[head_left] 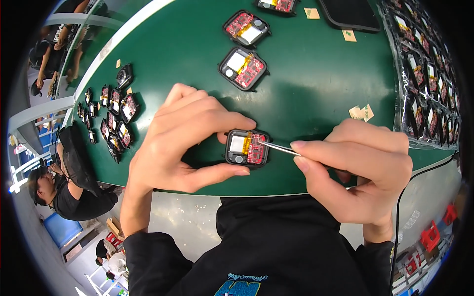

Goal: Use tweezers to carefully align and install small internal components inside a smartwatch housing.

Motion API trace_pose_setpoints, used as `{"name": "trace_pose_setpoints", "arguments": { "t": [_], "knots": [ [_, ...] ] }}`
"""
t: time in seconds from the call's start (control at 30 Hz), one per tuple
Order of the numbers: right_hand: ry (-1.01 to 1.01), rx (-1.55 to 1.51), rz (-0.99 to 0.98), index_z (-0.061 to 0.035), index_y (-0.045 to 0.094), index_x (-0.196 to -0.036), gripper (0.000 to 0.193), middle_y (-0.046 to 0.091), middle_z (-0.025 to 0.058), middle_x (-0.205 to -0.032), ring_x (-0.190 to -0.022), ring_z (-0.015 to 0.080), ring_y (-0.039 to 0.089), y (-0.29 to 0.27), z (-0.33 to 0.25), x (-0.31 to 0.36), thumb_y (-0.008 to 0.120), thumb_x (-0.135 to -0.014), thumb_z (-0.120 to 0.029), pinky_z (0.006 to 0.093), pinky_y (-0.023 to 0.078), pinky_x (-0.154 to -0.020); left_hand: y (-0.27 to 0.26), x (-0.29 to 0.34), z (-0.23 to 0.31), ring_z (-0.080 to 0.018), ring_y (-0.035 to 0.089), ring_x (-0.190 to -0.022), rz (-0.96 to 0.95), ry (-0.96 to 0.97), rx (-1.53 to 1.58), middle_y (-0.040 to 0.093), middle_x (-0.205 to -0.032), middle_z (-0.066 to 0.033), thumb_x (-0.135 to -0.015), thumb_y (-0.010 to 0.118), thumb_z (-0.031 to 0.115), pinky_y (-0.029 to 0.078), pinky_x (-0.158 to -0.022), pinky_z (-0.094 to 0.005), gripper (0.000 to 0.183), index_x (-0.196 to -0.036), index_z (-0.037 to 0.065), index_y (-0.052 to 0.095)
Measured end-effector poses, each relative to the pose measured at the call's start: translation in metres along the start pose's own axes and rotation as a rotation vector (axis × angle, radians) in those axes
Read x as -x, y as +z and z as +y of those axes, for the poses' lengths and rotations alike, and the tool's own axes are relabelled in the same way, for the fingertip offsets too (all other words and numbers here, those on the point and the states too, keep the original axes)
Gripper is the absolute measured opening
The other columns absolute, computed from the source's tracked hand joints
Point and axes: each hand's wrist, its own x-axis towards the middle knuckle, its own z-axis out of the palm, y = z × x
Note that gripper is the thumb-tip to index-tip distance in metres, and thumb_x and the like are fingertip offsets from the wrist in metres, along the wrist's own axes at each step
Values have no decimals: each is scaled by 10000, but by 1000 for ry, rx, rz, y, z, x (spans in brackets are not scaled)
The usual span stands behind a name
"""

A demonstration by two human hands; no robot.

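Observation:
Near the front edge of the green table sits a small black watch-like case (pixel 238 159), open on top, with a red circuit board (pixel 256 149), a white block and yellow tape inside. My left hand (pixel 185 140) grips this case by its edges, thumb at the lower side and fingers at the upper. Between the thumb and fingers of my right hand (pixel 358 170) are thin metal tweezers (pixel 282 148). Their tip rests on or just over the red board; I cannot tell whether it touches.
Two similar open cases (pixel 243 68) lie farther back, another at the far edge. Several more cases (pixel 115 101) cluster at the left. A clear tray (pixel 401 116) of units stands at the right, near paper stickers (pixel 366 113) and a black phone-like slab (pixel 350 14). A co-worker (pixel 69 190) sits at left.

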Motion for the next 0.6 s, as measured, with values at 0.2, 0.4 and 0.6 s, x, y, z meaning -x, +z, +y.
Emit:
{"name": "trace_pose_setpoints", "arguments": {
  "t": [0.2,0.4,0.6],
  "knots": [
    [-27,-73,43,-1,875,-964,278,647,19,-648,-485,55,472,-1,-6,-3,842,-694,60,236,296,-470,-5,-6,5,-197,663,-775,-9,-72,46,730,-888,-34,-727,1000,301,424,-822,-354,574,-1189,31,792],
    [-25,-64,38,-14,875,-984,259,662,13,-674,-468,47,455,1,-7,0,861,-736,60,241,316,-441,6,-19,-9,-251,673,-924,200,-77,-121,696,-1208,-98,-839,908,118,535,-814,-372,546,-1368,89,772],
    [26,-36,65,-1,864,-964,218,666,16,-678,-477,48,464,-3,-7,3,854,-754,56,237,307,-454,-37,-6,-24,-320,720,-1088,372,-183,-482,725,-1285,-128,-891,863,107,584,-928,-411,427,-1311,92,784]
  ]
}}
